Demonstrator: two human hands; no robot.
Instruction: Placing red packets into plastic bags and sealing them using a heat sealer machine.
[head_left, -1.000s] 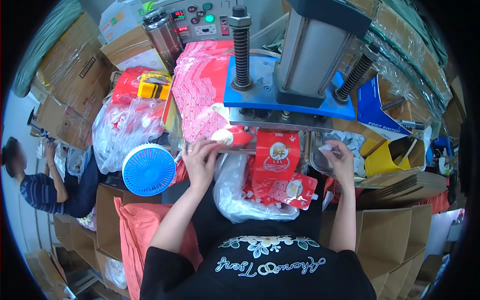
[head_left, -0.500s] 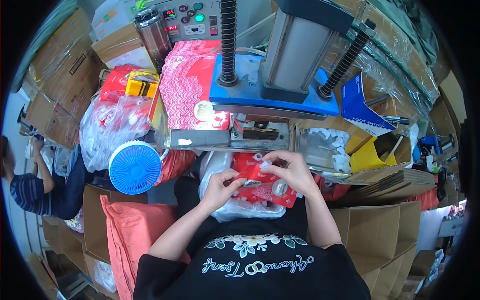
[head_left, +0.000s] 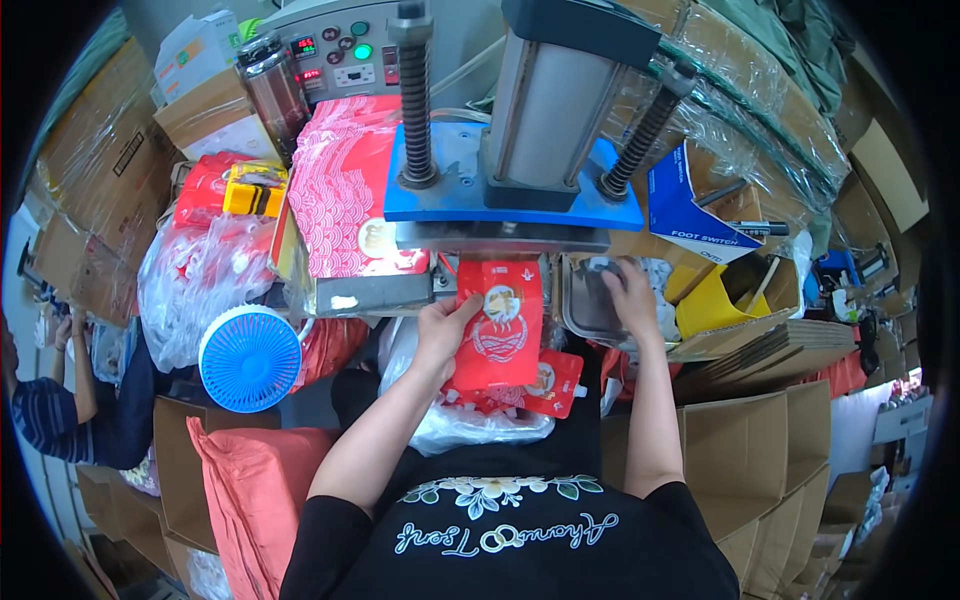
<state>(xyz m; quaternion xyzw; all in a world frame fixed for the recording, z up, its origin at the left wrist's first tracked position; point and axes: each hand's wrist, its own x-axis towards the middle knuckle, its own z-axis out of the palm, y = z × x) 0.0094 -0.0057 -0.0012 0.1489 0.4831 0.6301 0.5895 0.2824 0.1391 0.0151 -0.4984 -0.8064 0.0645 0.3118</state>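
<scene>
A flat red pouch point(head_left: 511, 345) with a pale round picture stands out in front of the press, its far end just under the press plate point(head_left: 505, 238). My left hand point(head_left: 447, 332) grips it by its left edge, thumb on top. My right hand point(head_left: 632, 298) reaches over a metal tray point(head_left: 590, 312) of white scraps, fingers bent and apart, nothing visible between them. Below, on my lap, another red pouch point(head_left: 541, 383) with a white spout lies among more pouches on a clear plastic bag point(head_left: 480, 425).
A stack of red patterned sheets point(head_left: 345, 190) lies left of the press. A blue fan point(head_left: 249, 357) stands at the left, beside a bag of red pouches point(head_left: 205, 270). An open cardboard box point(head_left: 750, 315) sits at the right. Another person point(head_left: 85, 395) works at the far left.
My left hand has raised a red pouch from the lap to the press. The right hand has left the pouch and a small white piece, moving right to the tray. The view has shifted slightly.
</scene>
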